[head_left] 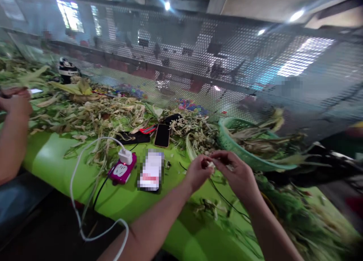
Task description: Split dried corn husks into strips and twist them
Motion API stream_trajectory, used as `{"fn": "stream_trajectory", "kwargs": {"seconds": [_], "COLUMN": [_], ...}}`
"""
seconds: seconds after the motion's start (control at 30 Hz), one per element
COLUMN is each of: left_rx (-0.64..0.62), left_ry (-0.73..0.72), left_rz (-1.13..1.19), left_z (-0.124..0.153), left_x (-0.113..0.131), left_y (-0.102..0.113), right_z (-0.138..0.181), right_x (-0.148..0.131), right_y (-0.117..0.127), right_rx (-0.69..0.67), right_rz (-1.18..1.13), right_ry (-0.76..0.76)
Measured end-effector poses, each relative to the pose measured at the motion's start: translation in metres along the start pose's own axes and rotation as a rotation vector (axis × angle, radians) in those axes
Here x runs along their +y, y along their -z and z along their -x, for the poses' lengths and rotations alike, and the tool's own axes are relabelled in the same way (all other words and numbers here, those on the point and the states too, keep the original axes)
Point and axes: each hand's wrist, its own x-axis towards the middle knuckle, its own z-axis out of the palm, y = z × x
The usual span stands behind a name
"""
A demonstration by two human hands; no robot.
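Behind everything we see a perforated metal screen (170, 53), and in front of it stretches a bright green table (176, 215). Across the table's far side we find a long heap of dry, straw-coloured leaf strips (119, 111). To the right we have a light green basket (231, 142) with larger dry leaves (261, 140) in it. At the left edge a co-worker's forearm (14, 132) reaches in. Near the basket's front, our left hand (200, 172) and right hand (235, 174) meet. Left of them we note a lit phone (151, 170) (its screen is pixelated), a dark phone (162, 135) beyond it, and a magenta power socket (122, 172) with a white charger (125, 156) plugged in. Smallest is a pale scrap (210, 164), held between the hands: the left fingers curl narrowly round it, while the right fingertips come close together at it; whether those grip it, we cannot tell.
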Motion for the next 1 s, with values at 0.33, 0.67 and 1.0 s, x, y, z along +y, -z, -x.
{"fn": "stream_trajectory", "kwargs": {"seconds": [0.33,0.67,1.0], "left_rx": [-0.083,-0.148,-0.231], "left_ry": [-0.093,0.01,-0.074], "left_rz": [-0.133,-0.338,-0.528], "left_z": [0.01,0.007,0.009], "left_x": [0.007,0.006,0.015], "left_y": [-0.002,0.005,0.004], "right_z": [0.014,0.016,0.018], "right_x": [0.053,0.064,0.058], "right_y": [0.003,0.015,0.011], "right_rx": [-0.089,-0.006,0.014], "right_rz": [-0.286,-0.448,-0.466], "right_ry": [-0.246,-0.304,-0.283]}}
